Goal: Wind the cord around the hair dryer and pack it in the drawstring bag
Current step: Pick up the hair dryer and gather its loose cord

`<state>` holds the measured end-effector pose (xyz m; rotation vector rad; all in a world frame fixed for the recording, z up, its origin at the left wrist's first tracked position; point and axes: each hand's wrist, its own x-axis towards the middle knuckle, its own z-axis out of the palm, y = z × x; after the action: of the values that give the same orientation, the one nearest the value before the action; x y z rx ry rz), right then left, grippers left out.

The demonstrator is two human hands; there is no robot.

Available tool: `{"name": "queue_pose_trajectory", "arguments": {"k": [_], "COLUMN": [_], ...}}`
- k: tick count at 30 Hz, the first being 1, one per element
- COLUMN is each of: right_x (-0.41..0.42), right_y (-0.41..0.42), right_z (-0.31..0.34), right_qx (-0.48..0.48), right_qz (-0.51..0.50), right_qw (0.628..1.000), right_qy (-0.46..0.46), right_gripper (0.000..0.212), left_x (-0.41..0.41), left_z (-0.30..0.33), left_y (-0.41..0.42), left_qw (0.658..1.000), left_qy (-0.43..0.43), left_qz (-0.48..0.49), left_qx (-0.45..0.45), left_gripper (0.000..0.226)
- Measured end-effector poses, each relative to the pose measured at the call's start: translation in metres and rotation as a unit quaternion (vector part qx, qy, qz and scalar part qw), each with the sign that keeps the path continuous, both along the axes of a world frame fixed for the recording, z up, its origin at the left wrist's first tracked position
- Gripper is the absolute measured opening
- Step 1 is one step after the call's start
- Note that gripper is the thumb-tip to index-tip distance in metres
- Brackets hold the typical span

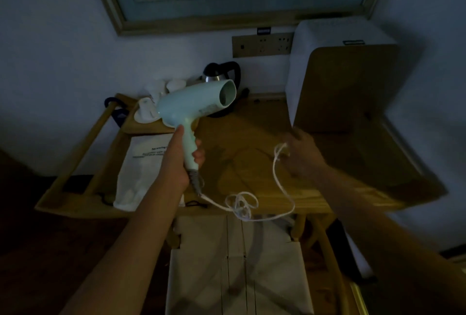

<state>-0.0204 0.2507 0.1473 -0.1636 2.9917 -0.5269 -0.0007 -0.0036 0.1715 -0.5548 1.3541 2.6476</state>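
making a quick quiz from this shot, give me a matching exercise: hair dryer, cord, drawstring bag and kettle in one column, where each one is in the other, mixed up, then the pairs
Things:
1. hair dryer
2. cord
3. drawstring bag
4. kettle

Places:
A. lying flat on the wooden table, to the left
B. handle in the grip of the left hand, nozzle pointing up and away
C. standing at the back of the table, near the wall
D. hanging in loose loops from the dryer's handle to the right hand

Pairs: 1-B, 2-D, 3-A, 4-C
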Motion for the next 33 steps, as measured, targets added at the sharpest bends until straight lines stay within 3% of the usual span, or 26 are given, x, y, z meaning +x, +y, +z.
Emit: {"name": "queue_pose_trajectory", "arguments": {"k": [1,3,5,6,7,9,13,19,21,23,25,29,30,33], "right_x": [0.019,0.07,0.117,0.13,0.136,0.134,0.116,0.105,0.106,0.105,0.106,0.102,0.104,0.106], "right_y": [-0.012,-0.043,-0.075,-0.084,-0.089,-0.089,-0.07,-0.047,-0.046,-0.047,-0.044,-0.023,-0.019,-0.026], "right_z": [0.0,-0.002,-0.004,-0.01,-0.016,-0.029,-0.038,-0.028,-0.018,0.003,0.022,0.02,0.018,0.026], "right_qx": [-0.005,-0.148,-0.31,-0.348,-0.346,-0.26,-0.128,-0.067,-0.116,-0.239,-0.267,0.039,0.051,-0.076], "right_qz": [0.056,0.164,0.221,0.24,0.252,0.261,0.2,0.164,0.16,0.129,0.122,0.123,0.108,0.062], "right_qw": [0.998,0.97,0.894,0.87,0.87,0.914,0.968,0.984,0.98,0.962,0.955,0.992,0.993,0.995], "right_qy": [0.003,-0.1,-0.236,-0.255,-0.246,-0.169,-0.085,-0.015,0.034,-0.003,-0.046,-0.007,0.013,0.028], "right_gripper": [0.046,0.036,0.03,0.027,0.021,0.011,0.019,0.012,0.017,0.018,0.016,0.018,0.018,0.029], "left_x": [0.003,0.011,0.023,0.028,0.034,0.043,0.053,0.057,0.061,0.068,0.078,0.088,0.089,0.094], "left_z": [0.004,0.011,0.018,0.022,0.026,0.036,0.058,0.081,0.081,0.072,0.059,0.045,0.045,0.041], "left_y": [0.001,0.002,0.001,-0.001,-0.005,-0.019,-0.059,-0.088,-0.09,-0.087,-0.08,-0.071,-0.07,-0.059], "left_qw": [1.0,0.999,0.998,0.997,0.998,0.997,0.994,0.994,0.992,0.988,0.984,0.99,0.99,0.987], "left_qy": [0.002,0.011,0.029,0.035,0.036,0.035,0.05,0.078,0.079,0.068,0.043,0.045,0.047,0.057], "left_qz": [-0.01,-0.045,-0.059,-0.059,-0.058,-0.062,-0.084,-0.058,-0.064,-0.088,-0.118,-0.125,-0.124,-0.14], "left_qx": [0.005,0.009,0.022,0.02,0.007,-0.026,-0.058,-0.052,-0.07,-0.11,-0.123,-0.051,-0.039,-0.053], "left_gripper": [0.033,0.038,0.037,0.034,0.032,0.03,0.03,0.034,0.033,0.031,0.03,0.025,0.022,0.009]}}
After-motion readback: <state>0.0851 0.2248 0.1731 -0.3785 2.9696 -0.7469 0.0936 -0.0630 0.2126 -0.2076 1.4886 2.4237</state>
